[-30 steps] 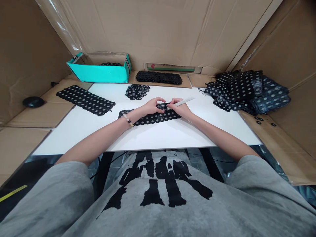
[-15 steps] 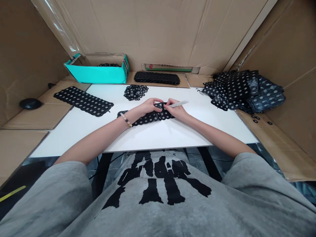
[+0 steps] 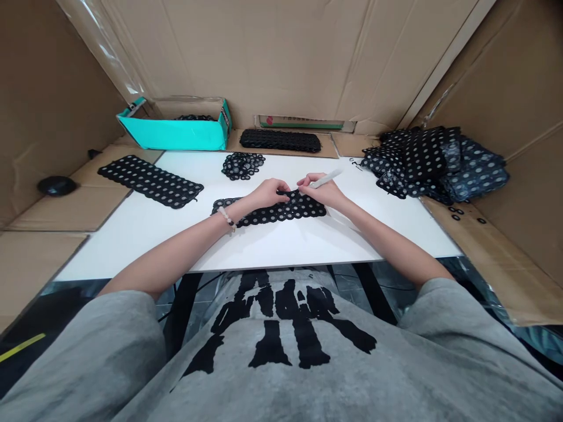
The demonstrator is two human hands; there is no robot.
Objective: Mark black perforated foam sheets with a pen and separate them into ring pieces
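Observation:
A black sheet of joined rings (image 3: 303, 207) lies on the white table, its pale round spots showing. My left hand (image 3: 269, 192) is closed on the sheet's far edge, pinching it between thumb and finger. Just to the right, my right hand (image 3: 320, 186) is closed around a slim white pen-like tool (image 3: 328, 177). The tool's back end points up and right, and its tip is at the sheet's far edge, too small to make out. Behind the sheet sits a small heap of loose black rings (image 3: 243, 166).
Another ring sheet (image 3: 152, 181) lies at the left. A turquoise box (image 3: 176, 135) and a stack of black sheets (image 3: 280, 140) stand at the back. Crumpled dotted sheets (image 3: 433, 155) pile up at right, near several loose rings (image 3: 456, 217). A black mouse (image 3: 57, 186) rests on cardboard.
The sheet's right part, bunched up between my hands before, now lies flatter and spread out. My right hand has moved slightly right with the white tool, a little away from my left hand.

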